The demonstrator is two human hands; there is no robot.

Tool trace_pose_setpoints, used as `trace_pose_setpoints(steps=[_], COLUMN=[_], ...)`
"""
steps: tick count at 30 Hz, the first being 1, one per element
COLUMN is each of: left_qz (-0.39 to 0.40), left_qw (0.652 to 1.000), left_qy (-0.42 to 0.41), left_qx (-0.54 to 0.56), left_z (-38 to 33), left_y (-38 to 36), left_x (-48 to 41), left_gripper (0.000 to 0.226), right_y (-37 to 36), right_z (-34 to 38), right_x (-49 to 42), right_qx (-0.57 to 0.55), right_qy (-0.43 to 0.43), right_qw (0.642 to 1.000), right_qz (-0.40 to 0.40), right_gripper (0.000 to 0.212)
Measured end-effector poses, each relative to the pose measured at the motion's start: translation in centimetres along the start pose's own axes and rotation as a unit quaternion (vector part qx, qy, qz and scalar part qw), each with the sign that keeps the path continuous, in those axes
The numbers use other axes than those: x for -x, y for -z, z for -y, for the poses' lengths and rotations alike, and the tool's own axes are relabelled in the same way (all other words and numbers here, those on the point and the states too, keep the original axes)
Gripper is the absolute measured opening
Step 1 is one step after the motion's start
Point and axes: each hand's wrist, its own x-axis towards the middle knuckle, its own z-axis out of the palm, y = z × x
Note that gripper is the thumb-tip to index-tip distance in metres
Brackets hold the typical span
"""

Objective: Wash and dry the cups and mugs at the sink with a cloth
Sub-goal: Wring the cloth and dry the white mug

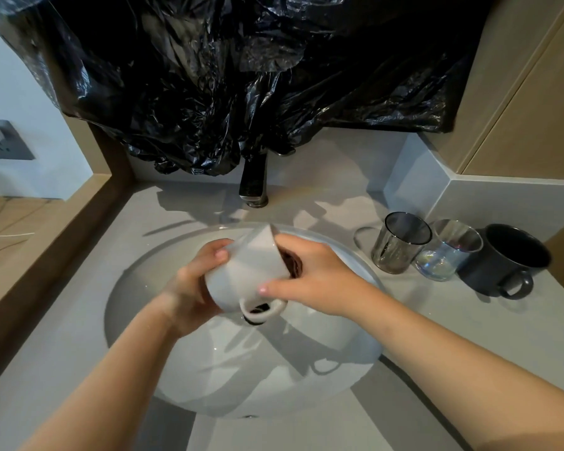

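Black plastic sheeting (pixel 241 76) hangs over the wall behind a grey counter (pixel 437 320), and a white oval basin (pixel 209 369) is set into this counter under a dark tap (pixel 254 183), from which I see no water coming. On the counter to the right of the basin three vessels stand upright in a row, close together: a black mug (pixel 505 258), a clear glass (pixel 450 252) and a smoked glass (pixel 399 244). Whether they are already washed I cannot tell; no hand touches them. The work seems to be in the middle, with one white mug (pixel 248 271) in hand and probably three pieces waiting or finished. This mug is held above the basin, tilted, its mouth to the right and its handle hanging down. The left hand (pixel 192 288) grips the base, thumb on the side and fingers curled behind it. The right hand (pixel 313 275) reaches into the mouth: its thumb lies outside along the wall, and its fingers, mostly hidden, press a dark cloth (pixel 292 263) against the inside.
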Motion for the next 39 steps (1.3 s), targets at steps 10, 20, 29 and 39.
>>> trace_pose_setpoints(steps=[10,20,29,39], left_qz=[-0.12,-0.132,-0.13,-0.096], left_qw=[0.984,0.977,0.985,0.986], left_qy=[0.101,0.165,0.096,0.131], left_qx=[0.087,0.043,0.056,-0.029], left_z=[-0.3,-0.3,-0.9,-0.6], left_y=[-1.2,-2.3,-2.6,-2.8], left_x=[-0.3,-0.6,-1.1,-0.9], left_gripper=[0.072,0.044,0.039,0.054], right_y=[0.1,-1.0,-1.2,-1.7], right_z=[0.1,-3.2,-0.3,-4.1], right_x=[0.5,-0.6,-0.1,0.5], right_qx=[0.027,0.466,0.044,0.452], right_qy=[-0.016,0.334,0.007,0.32], right_qw=[0.994,0.819,0.997,0.833], right_qz=[0.102,-0.018,0.062,-0.023], right_gripper=[0.053,0.045,0.074,0.042])
